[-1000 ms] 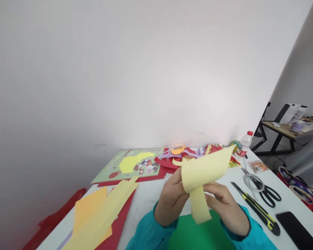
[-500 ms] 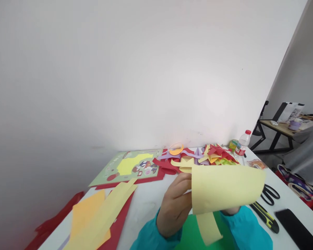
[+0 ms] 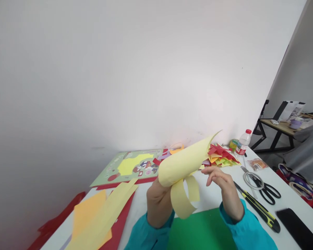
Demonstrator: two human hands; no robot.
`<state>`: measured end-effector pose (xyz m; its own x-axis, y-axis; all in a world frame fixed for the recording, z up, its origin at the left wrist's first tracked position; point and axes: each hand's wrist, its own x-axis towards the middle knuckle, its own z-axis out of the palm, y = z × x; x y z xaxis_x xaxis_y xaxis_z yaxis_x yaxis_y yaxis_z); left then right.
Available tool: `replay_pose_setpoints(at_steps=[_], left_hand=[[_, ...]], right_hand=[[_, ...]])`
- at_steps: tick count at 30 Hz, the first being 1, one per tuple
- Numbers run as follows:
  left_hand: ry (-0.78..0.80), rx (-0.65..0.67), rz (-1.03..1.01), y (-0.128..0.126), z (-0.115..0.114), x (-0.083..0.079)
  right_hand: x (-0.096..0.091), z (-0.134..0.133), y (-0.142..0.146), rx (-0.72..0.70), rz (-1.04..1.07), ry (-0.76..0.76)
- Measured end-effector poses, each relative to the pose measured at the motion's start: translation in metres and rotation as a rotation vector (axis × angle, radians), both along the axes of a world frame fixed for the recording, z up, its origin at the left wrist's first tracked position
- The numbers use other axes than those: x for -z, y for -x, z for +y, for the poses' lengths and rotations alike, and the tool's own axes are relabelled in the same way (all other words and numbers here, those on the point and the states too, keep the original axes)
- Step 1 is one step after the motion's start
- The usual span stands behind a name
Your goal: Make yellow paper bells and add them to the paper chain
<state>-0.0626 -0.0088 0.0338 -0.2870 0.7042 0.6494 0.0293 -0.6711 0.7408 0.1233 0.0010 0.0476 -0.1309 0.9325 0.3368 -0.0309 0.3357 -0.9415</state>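
A pale yellow sheet of paper point(image 3: 185, 159), bent into a loose tube, is held up above the table by my left hand point(image 3: 158, 199). The paper's near end hides most of that hand's fingers. Below the tube hangs a curled pale yellow paper strip point(image 3: 181, 201); whether it is joined to the sheet I cannot tell. My right hand point(image 3: 223, 185) is in the air to the right, fingers stretched out, apart from the paper and holding nothing. Under both hands lies a green sheet point(image 3: 200, 229) on the white table.
At right lie a utility knife point(image 3: 262, 211), black-handled scissors point(image 3: 270, 192), a tape roll point(image 3: 246, 180) and a flat black object point(image 3: 297, 225). Behind are colored paper scraps point(image 3: 221, 154) and a bottle point(image 3: 243, 142). Yellow strips point(image 3: 106, 211) and a printed green board point(image 3: 104, 173) lie left.
The yellow paper has swung left and tilted, its far end now pointing up. My right hand has come off it and moved out from behind to the right.
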Motion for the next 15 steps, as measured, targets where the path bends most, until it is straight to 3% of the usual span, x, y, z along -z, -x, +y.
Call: replay_pose_setpoints(at_steps=[5, 7, 12, 15], left_hand=[[-0.007, 0.099, 0.149, -0.006, -0.004, -0.012], [-0.061, 0.124, 0.239, -0.009, -0.005, -0.015], [-0.237, 0.216, 0.414, -0.017, -0.006, -0.020], [-0.301, 0.219, 0.444, -0.017, -0.008, -0.023]], right_hand=[[-0.013, -0.019, 0.005, -0.234, -0.065, -0.110], [-0.016, -0.027, 0.009, -0.263, -0.108, -0.117], [-0.004, -0.029, 0.015, -0.128, -0.005, 0.081], [0.007, -0.015, 0.016, -0.003, 0.098, 0.051]])
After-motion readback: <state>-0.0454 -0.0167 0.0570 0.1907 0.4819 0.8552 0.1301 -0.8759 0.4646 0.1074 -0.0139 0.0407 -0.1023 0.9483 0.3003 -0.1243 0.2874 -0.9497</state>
